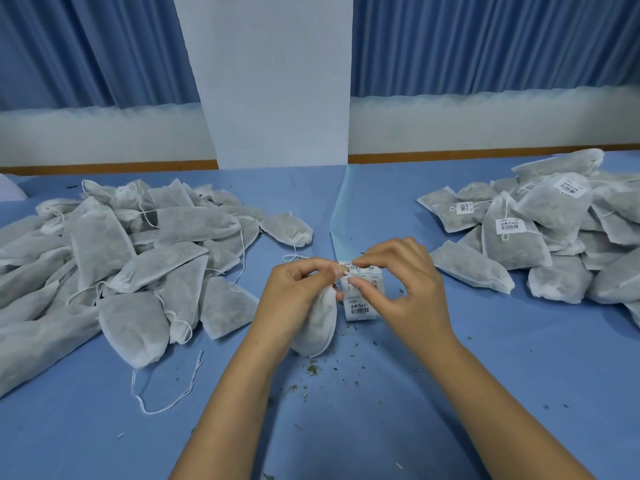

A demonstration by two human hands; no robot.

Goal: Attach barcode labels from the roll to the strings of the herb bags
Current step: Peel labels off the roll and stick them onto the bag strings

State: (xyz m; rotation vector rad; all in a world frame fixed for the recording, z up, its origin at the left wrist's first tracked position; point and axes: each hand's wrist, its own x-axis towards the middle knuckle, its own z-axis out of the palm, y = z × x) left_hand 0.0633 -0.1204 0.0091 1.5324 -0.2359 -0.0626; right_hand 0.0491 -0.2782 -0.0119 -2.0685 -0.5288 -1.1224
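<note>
My left hand [298, 289] grips the neck of a white herb bag [317, 327] that hangs down from it to the blue table. My right hand [401, 282] pinches a small barcode label [348, 268] at the bag's string, fingertips meeting those of the left hand. Under both hands lies the strip of barcode labels [362, 308], with its backing strip [341, 216] running away toward the wall. The string itself is mostly hidden by the fingers.
A heap of unlabelled herb bags [114, 258] with loose strings fills the left of the blue table [485, 358]. A heap of labelled bags [554, 233] lies at the right. Herb crumbs [311, 370] are scattered near the front. A white pillar [277, 81] stands behind.
</note>
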